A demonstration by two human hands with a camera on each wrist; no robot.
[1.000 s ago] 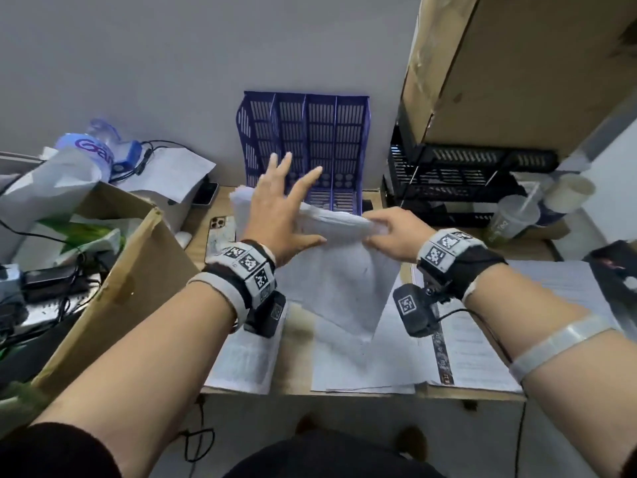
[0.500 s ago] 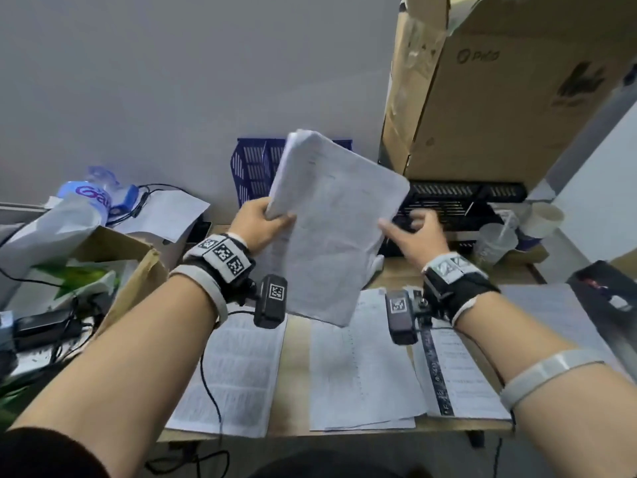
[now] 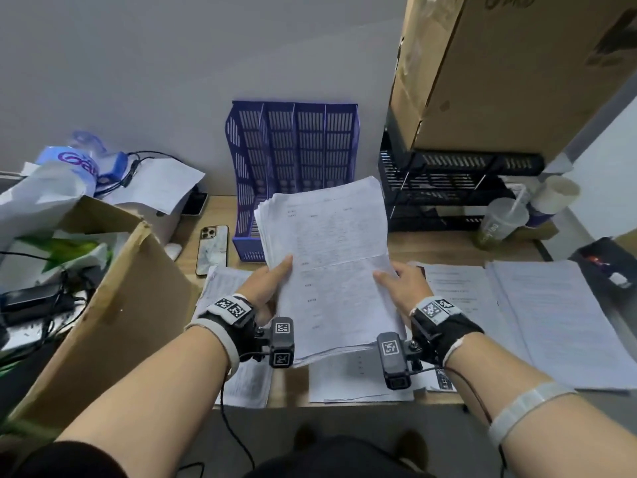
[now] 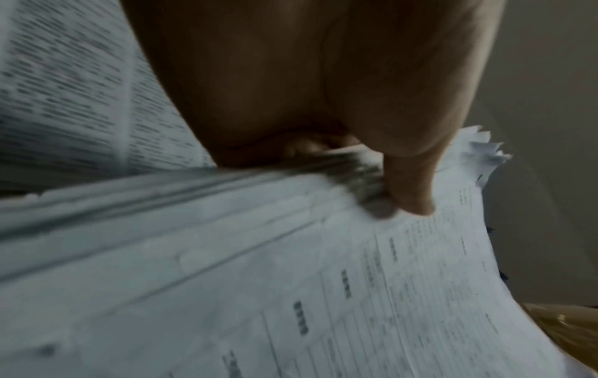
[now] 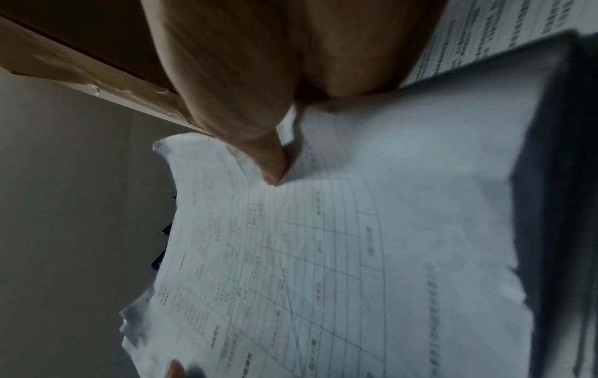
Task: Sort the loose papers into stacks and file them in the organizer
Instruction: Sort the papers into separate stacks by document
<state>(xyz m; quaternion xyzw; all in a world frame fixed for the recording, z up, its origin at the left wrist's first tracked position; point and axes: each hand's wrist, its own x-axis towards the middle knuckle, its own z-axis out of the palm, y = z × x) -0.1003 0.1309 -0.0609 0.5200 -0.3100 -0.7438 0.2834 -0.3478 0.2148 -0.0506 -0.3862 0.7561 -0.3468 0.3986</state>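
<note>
Both hands hold a thick stack of printed papers [image 3: 331, 267] above the desk, its far edge fanned unevenly. My left hand [image 3: 270, 284] grips the stack's left edge, thumb on top [image 4: 411, 194] and fingers underneath. My right hand [image 3: 401, 288] grips the right edge the same way, thumb pressing the top sheet [image 5: 268, 166]. The blue slotted file organizer [image 3: 293, 160] stands against the wall just behind the stack; its slots look empty. More loose papers [image 3: 358, 377] lie on the desk under the stack, and other sheets [image 3: 551, 315] spread to the right.
An open cardboard box [image 3: 113, 305] stands at the left, a phone [image 3: 212, 248] beside the organizer. A black wire rack [image 3: 444, 191] under a big cardboard box [image 3: 499, 70] fills the back right, with cups [image 3: 503, 222] next to it. A dark device [image 3: 606, 267] sits far right.
The stack, held up on edge by my left hand half a second ago, has come down toward me and lies flatter. My right hand has taken hold of its right edge.
</note>
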